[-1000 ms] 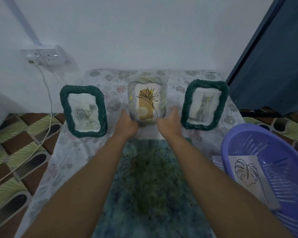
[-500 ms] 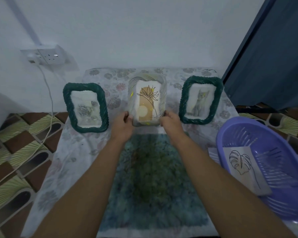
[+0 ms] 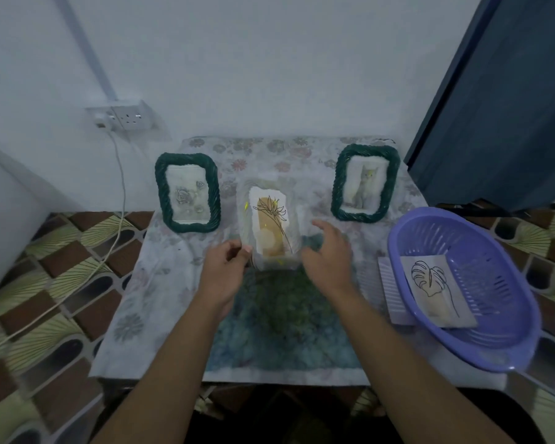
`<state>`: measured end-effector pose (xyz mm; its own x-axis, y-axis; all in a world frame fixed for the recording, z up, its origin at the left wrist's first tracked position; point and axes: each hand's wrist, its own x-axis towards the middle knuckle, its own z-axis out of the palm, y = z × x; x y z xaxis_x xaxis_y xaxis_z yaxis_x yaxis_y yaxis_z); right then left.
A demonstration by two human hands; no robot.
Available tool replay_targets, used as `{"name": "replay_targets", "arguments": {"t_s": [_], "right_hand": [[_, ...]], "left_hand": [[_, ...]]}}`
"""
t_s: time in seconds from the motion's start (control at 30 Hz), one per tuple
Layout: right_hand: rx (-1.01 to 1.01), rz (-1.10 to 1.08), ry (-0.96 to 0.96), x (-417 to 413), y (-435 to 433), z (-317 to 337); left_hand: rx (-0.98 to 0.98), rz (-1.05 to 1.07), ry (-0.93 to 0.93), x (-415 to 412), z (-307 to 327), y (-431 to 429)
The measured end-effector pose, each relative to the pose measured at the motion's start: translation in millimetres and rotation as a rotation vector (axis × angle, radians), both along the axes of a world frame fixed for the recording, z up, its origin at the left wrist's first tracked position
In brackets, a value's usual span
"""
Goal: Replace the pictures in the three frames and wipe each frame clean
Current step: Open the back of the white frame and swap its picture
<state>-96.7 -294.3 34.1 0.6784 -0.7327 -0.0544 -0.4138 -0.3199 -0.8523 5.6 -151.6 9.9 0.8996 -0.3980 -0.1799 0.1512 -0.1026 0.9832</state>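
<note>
A pale frame (image 3: 269, 224) with a line-drawn flower picture is tilted up over the middle of the small table. My left hand (image 3: 222, 273) pinches its lower left corner. My right hand (image 3: 328, 257) hovers at the frame's right side with fingers spread and relaxed, holding nothing. A dark green frame (image 3: 188, 193) with a rose picture stands at the back left. Another green frame (image 3: 365, 183) with a cat picture stands at the back right.
A purple basket (image 3: 481, 344) at the table's right edge holds a loose leaf drawing (image 3: 436, 290). A blue-green mat (image 3: 285, 328) lies on the flowered tablecloth (image 3: 161, 270). A wall socket (image 3: 122, 118) with a cable is on the left, a dark curtain (image 3: 507, 100) on the right.
The pale frame has come off its back-row spot toward me. My right hand has let go of its side and opened; my left hand keeps its hold.
</note>
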Motion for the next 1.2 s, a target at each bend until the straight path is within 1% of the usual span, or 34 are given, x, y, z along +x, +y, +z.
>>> {"name": "replay_targets", "arguments": {"t_s": [0.03,0.1,0.2,0.27,0.33,0.37,0.5,0.67,0.73,0.83,0.93,1.03,1.07,1.13,1.2], "right_hand": [[-0.102,0.071,-0.015,-5,7,5],[-0.15,0.212,-0.009,-7,20,11],[-0.078,0.326,-0.003,-8,35,17],[-0.011,0.359,0.016,-9,40,23],[0.034,0.352,0.012,-12,46,27],[0.084,0.33,-0.018,-12,48,25],[0.382,0.247,-0.137,-14,52,21],[0.563,0.09,-0.242,-17,42,15],[0.6,0.051,-0.266,-22,37,12],[0.601,0.028,-0.247,-28,31,6],[0.61,0.022,-0.259,-31,23,-2],[0.646,0.008,-0.303,-35,19,-1],[0.652,0.017,-0.307,-36,16,-2],[0.653,0.045,-0.314,-41,11,-1],[0.683,0.053,-0.323,-45,5,-1]], "left_hand": [[0.012,0.001,-0.033,-6,3,4],[0.05,0.006,-0.093,-16,7,10],[0.131,0.019,-0.192,-30,14,17],[0.19,0.023,-0.277,-37,18,19],[0.262,0.035,-0.366,-47,24,22],[0.287,0.04,-0.408,-53,27,22],[0.328,0.012,-0.597,-71,34,21],[0.352,-0.073,-0.725,-81,33,17],[0.342,-0.108,-0.746,-87,31,15],[0.346,-0.165,-0.752,-93,26,12],[0.315,-0.233,-0.709,-96,22,12],[0.236,-0.267,-0.646,-100,20,16],[0.217,-0.243,-0.623,-102,17,19],[0.174,-0.128,-0.575,-104,10,24],[0.146,0.027,-0.446,-102,6,28]]}}
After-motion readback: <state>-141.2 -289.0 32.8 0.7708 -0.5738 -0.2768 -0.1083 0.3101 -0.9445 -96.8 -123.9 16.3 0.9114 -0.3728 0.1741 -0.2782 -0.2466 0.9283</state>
